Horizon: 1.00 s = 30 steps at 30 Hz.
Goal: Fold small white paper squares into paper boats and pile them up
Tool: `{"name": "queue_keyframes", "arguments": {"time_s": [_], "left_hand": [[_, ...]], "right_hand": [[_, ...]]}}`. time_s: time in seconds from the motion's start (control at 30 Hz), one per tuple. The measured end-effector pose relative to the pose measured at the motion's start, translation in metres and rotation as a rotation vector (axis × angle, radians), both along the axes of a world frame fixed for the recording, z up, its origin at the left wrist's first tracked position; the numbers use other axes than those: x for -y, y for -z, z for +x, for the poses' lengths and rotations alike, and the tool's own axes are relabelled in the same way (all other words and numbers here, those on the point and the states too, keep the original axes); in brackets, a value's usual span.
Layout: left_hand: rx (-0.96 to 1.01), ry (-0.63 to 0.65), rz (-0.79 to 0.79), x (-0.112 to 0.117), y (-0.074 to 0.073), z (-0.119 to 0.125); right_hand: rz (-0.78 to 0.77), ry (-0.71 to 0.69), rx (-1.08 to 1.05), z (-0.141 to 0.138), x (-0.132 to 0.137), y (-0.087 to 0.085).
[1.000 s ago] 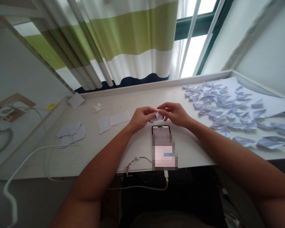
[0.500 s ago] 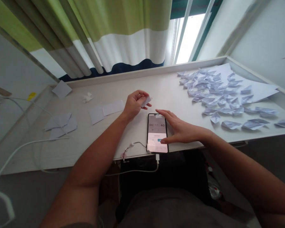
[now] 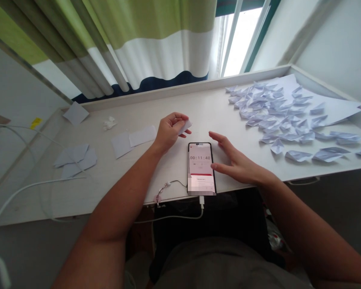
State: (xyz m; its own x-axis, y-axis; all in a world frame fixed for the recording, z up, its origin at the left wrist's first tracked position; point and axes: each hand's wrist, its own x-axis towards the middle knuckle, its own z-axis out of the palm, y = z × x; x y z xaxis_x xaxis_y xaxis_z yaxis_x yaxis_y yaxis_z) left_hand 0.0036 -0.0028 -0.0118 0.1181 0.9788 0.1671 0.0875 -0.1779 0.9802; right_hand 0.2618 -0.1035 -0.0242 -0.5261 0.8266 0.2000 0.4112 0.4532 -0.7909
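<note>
Between the thumb and fingers of my left hand point(image 3: 170, 130) is a small folded piece of white paper point(image 3: 185, 127), its lower part hidden by the fingers. A phone point(image 3: 200, 166) lies face up at the table's front edge, showing 00:11:40 in large digits. Just right of the phone hovers my right hand point(image 3: 236, 160), fingers spread and holding nothing; its thumb tip is close to the phone's right edge. A white charging cable point(image 3: 201, 202) is plugged into the phone's near end, and a beaded strap point(image 3: 162, 190) trails from its left side.
Many folded paper boats point(image 3: 276, 108) cover the right of the white table point(image 3: 174, 172), some beside large white sheets point(image 3: 333, 107). Leftward lie flat paper pieces point(image 3: 142, 135), overlapping papers point(image 3: 78, 156), a crumpled tissue point(image 3: 109, 123) and a loose white cable point(image 3: 33, 182). A raised rim point(image 3: 156, 94) runs along the back.
My right hand has drawn back to the right, off the phone screen. The lower part of the screen now shows a different panel. My left hand still holds the paper.
</note>
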Motion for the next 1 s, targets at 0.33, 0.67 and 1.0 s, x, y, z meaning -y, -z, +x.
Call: {"name": "queue_keyframes", "arguments": {"time_s": [0.33,0.67,1.0], "left_hand": [[-0.010,0.041,0.055,-0.005,0.009,-0.002],[-0.016,0.028,0.076,-0.005,0.011,-0.001],[-0.003,0.003,0.064,-0.003,0.008,0.001]], "right_hand": [[0.174,-0.043,0.031,0.008,0.025,-0.001],[0.205,-0.017,0.102,0.004,0.023,-0.002],[0.200,0.163,0.160,0.000,0.020,0.003]]}}
